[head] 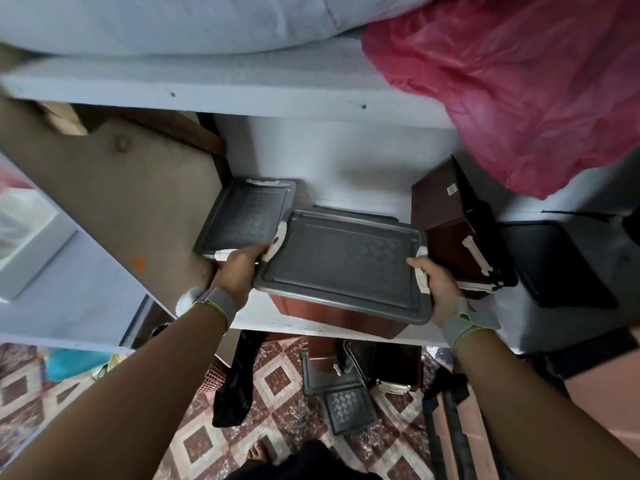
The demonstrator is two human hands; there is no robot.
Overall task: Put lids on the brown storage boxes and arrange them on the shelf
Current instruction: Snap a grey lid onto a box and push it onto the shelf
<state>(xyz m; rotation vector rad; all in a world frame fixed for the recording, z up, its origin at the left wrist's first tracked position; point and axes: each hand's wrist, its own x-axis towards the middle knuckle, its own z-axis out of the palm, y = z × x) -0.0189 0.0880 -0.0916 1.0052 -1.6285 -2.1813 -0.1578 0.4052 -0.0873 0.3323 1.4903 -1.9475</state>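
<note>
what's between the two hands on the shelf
In the head view, the lidded brown box spans the gap: left hand grips its left end, right hand its right.

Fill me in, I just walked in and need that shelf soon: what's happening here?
A person grips a lidded brown box at both ends, left hand and right hand, with it partly on the white shelf. Another lidded box sits to its left, a brown box lies tipped on its right. More boxes wait on the floor.
</note>
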